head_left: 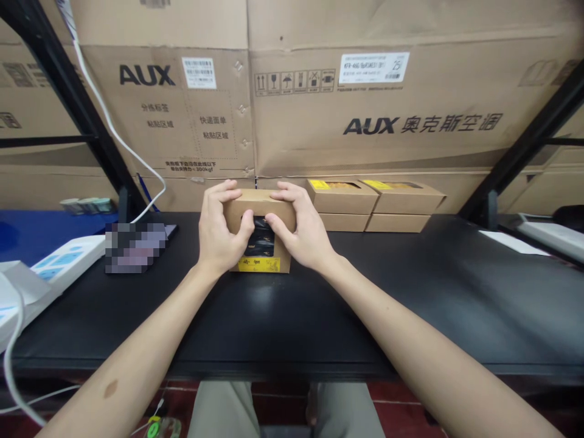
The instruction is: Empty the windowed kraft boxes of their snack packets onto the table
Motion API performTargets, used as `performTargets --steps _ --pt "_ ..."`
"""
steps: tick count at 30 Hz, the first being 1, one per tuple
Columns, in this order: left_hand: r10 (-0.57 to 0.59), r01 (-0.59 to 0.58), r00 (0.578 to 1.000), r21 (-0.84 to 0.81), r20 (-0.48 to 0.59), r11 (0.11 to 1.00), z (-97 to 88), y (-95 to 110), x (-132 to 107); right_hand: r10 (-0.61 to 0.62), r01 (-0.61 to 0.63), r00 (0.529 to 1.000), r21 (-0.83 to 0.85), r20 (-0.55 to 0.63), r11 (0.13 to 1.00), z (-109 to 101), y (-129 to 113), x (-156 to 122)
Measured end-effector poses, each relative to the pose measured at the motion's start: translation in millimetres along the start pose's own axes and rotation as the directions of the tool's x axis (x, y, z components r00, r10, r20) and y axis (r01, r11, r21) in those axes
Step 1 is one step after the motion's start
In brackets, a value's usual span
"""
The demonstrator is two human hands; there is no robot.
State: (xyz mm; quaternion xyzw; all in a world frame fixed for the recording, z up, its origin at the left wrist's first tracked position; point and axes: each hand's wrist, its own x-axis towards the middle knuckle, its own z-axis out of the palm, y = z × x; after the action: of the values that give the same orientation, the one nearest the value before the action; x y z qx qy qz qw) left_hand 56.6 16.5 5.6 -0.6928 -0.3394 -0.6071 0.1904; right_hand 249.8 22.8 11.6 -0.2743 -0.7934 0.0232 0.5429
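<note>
A brown cardboard box [283, 266] stands upright on the black tabletop in front of me. Its front has a cut-out window showing dark, shiny packets [261, 238], and a yellow label [259, 264] runs along the bottom. My left hand [219, 228] wraps round the left side, fingers over the top and thumb at the window's edge. On the opposite side, my right hand [303, 226] grips likewise, its thumb beside the window. What the packets contain cannot be made out.
Several similar boxes [401, 204] are stacked at the back right. Large AUX cartons [301, 140] form a wall behind. To the left lie a pixelated flat object [137, 248], a white power strip [68, 252] and a white cable [114, 134]. Black frame posts [524, 128] rise on both sides.
</note>
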Motion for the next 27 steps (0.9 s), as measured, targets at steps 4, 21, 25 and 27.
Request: performTargets --steps 4,21,25,27 --pt "0.001 -0.001 1.000 -0.014 0.008 1.000 2.3 -5 -2 0.001 -0.001 1.000 -0.005 -0.016 1.000 0 2 1" --pt "-0.506 0.575 0.719 0.001 0.477 0.818 3.4 -9 -5 0.388 -0.392 0.871 0.048 -0.301 0.919 -6 25 -3" --pt "-0.529 0.554 0.718 0.088 0.452 0.828 4.3 -16 -5 0.526 -0.540 0.808 0.025 -0.266 0.842 -8 28 -3" --pt "-0.542 0.560 0.708 0.108 0.452 0.822 6.0 -21 -6 0.556 -0.574 0.805 -0.034 -0.206 0.818 -7 26 -4"
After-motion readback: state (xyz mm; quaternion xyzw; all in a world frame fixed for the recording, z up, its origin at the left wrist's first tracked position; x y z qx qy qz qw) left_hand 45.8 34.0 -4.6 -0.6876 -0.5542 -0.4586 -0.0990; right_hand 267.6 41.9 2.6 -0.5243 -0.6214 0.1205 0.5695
